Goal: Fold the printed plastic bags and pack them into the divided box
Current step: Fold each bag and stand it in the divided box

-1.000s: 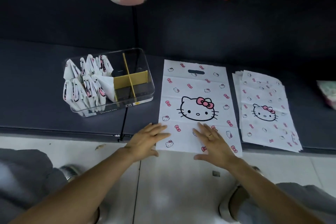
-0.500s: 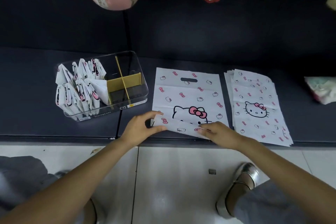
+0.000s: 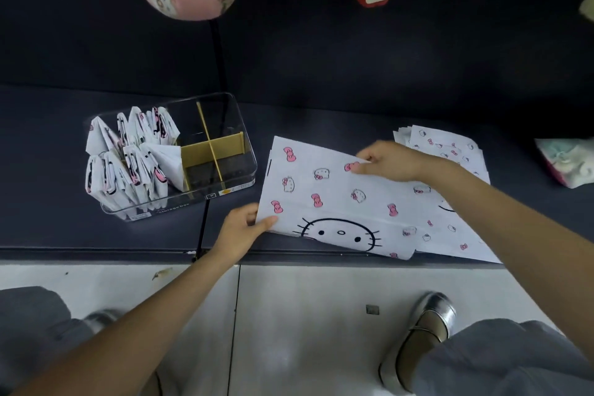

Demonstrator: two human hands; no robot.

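Printed bag (image 3: 337,199) on the table (image 3: 321,106), half-folded: my left hand (image 3: 239,231) pinches its near corner, right hand (image 3: 390,161) pinches the far edge. I should align edges before creasing.

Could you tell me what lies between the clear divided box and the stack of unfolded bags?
The bag being folded, seen in the head view.

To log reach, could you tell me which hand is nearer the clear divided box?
Left. The left hand holds the bag edge just beside the box; the right hand is farther away.
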